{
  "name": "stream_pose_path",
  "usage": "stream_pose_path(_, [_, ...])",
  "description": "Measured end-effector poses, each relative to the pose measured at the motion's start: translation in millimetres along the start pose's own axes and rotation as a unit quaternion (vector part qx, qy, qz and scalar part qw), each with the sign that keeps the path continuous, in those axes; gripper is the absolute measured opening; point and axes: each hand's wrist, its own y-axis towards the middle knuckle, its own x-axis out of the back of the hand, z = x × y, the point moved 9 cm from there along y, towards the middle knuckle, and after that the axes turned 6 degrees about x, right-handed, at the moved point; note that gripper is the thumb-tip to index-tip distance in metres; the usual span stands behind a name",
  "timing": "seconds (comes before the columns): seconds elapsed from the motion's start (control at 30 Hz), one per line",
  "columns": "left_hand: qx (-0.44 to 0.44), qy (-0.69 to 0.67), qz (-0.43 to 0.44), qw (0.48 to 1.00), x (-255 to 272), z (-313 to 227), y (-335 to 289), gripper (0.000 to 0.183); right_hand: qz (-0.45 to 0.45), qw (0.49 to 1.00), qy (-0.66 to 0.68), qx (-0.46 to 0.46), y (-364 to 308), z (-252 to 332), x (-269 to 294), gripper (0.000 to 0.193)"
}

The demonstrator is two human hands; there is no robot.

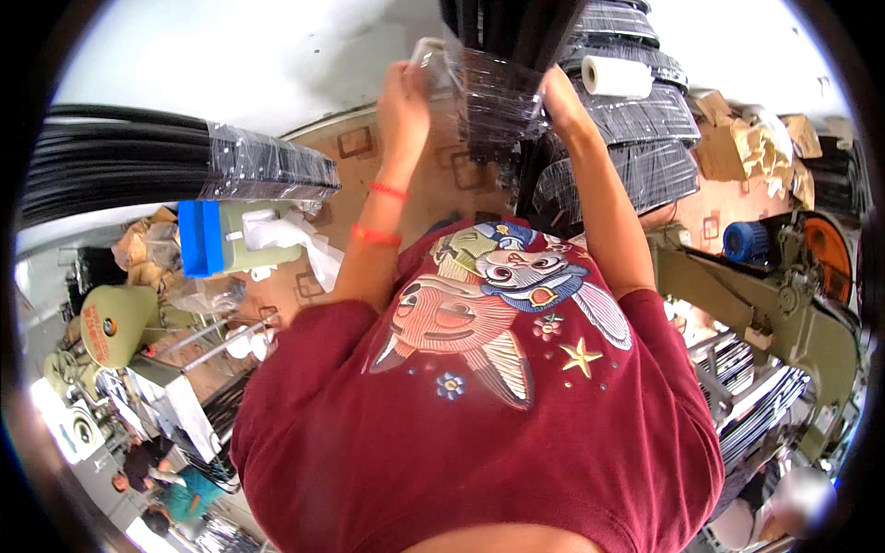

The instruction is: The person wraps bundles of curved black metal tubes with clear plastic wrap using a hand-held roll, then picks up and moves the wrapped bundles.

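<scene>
A tall bundle of black strips (512, 37) stands upright before me, with transparent stretch film (502, 92) wound round its middle. My left hand (404, 90) is closed on a roll of stretch film (431, 57) just left of the bundle, and film spans from the roll to the strips. At the bundle's right edge, my right hand (562, 100) grips the wrapped strips. Its fingertips are partly hidden behind them.
Film-wrapped black coils (636, 115) are stacked at the right, a white film roll (616, 76) on top. Another wrapped bundle (267, 166) juts in from the left above a blue and green bin (217, 238). Machines (793, 304) stand on the right. Two people (180, 488) are at lower left.
</scene>
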Motion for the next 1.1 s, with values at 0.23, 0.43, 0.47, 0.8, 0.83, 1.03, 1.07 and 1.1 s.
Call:
stream_pose_path(0.23, [-0.050, -0.210, 0.291, 0.932, -132.7, 28.2, 36.6, 0.036, -0.142, 0.989, 0.043, -0.012, 6.5, 1.6, 17.4, 0.025])
stream_pose_path(0.43, [0.001, -0.363, 0.532, 0.765, -121.2, -51.9, 11.5, 0.049, -0.029, 0.999, -0.017, 0.011, 24.2, 10.1, 19.8, 0.029])
stream_pose_path(0.47, [-0.011, -0.384, 0.557, 0.736, -122.6, -48.1, 11.4, 0.050, -0.011, 0.999, -0.028, 0.015, 30.6, 7.1, 18.9, 0.029])
stream_pose_path(0.8, [0.201, -0.383, 0.528, 0.731, -142.5, -27.2, -2.6, 0.039, -0.098, 0.972, -0.186, 0.104, 72.9, -28.4, 80.7, 0.036])
stream_pose_path(0.83, [0.184, -0.373, 0.540, 0.731, -147.0, -12.4, -0.2, 0.042, -0.109, 0.968, -0.198, 0.113, 80.0, -30.5, 79.8, 0.037])
stream_pose_path(1.03, [0.143, -0.390, 0.521, 0.745, -133.7, -16.0, 0.1, 0.035, -0.150, 0.948, -0.250, 0.130, 98.1, -70.2, 102.1, 0.041])
stream_pose_path(1.07, [0.141, -0.398, 0.520, 0.742, -136.2, -14.7, 1.0, 0.032, -0.120, 0.951, -0.268, 0.100, 101.3, -85.8, 108.3, 0.043])
stream_pose_path(1.1, [0.154, -0.393, 0.518, 0.744, -138.6, -10.7, 2.2, 0.031, -0.083, 0.953, -0.273, 0.105, 102.2, -83.8, 100.7, 0.043])
